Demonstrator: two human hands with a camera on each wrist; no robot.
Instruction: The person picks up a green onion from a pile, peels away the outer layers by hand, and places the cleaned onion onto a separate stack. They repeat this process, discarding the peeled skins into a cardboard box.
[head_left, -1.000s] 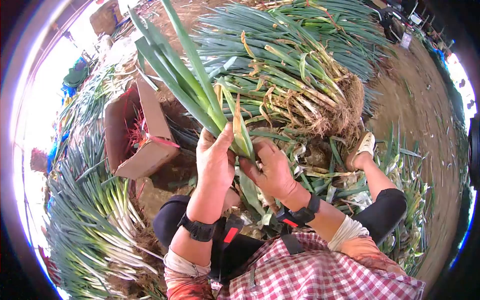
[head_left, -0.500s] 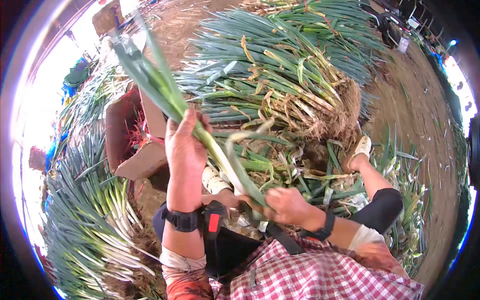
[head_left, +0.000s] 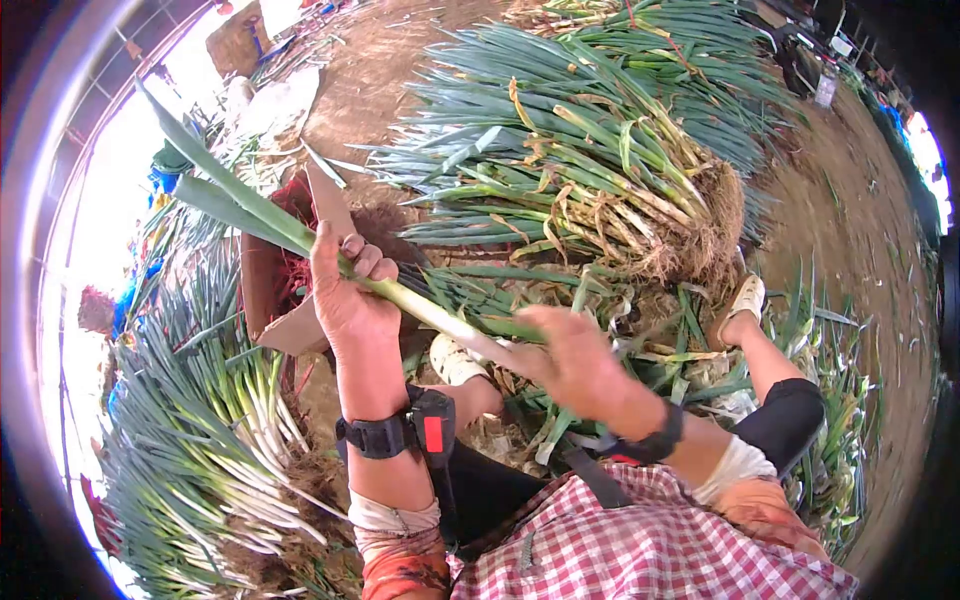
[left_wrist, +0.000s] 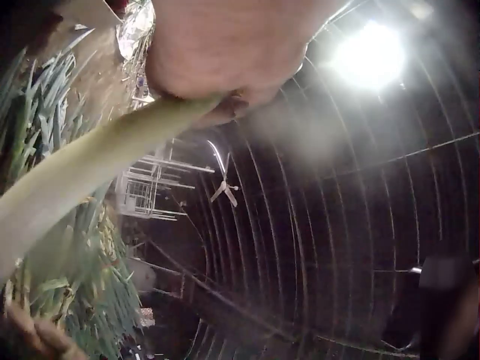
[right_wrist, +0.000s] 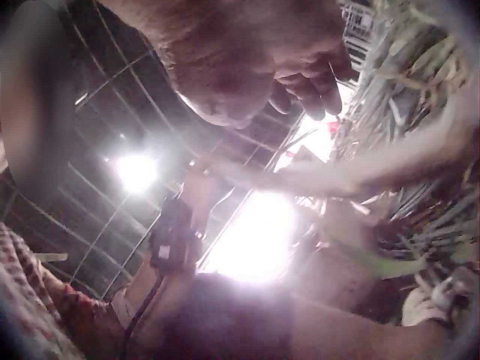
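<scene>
A long green onion (head_left: 435, 312) slants across my front in the head view, green leaves at upper left and pale shank towards lower right. My left hand (head_left: 352, 305) grips it where the leaves begin. In the left wrist view the pale shank (left_wrist: 82, 169) comes out from under that hand. At the shank's lower end is my right hand (head_left: 585, 368), blurred; it overlaps the tip there. The right wrist view shows the right hand (right_wrist: 255, 60) with loosely bent fingers, apart from the stalk.
A bundle of green onions with dry leaves and brown roots (head_left: 715, 215) lies ahead on the dirt floor. Cleaner onions with white shanks (head_left: 235, 455) lie at left, by a cardboard box (head_left: 295, 330). Stripped leaves (head_left: 690, 350) litter the ground by my feet.
A leaf was peeled down the shank by my right hand and is gone from its fingers now. My left hand has carried the onion leftward, tilting it flatter.
</scene>
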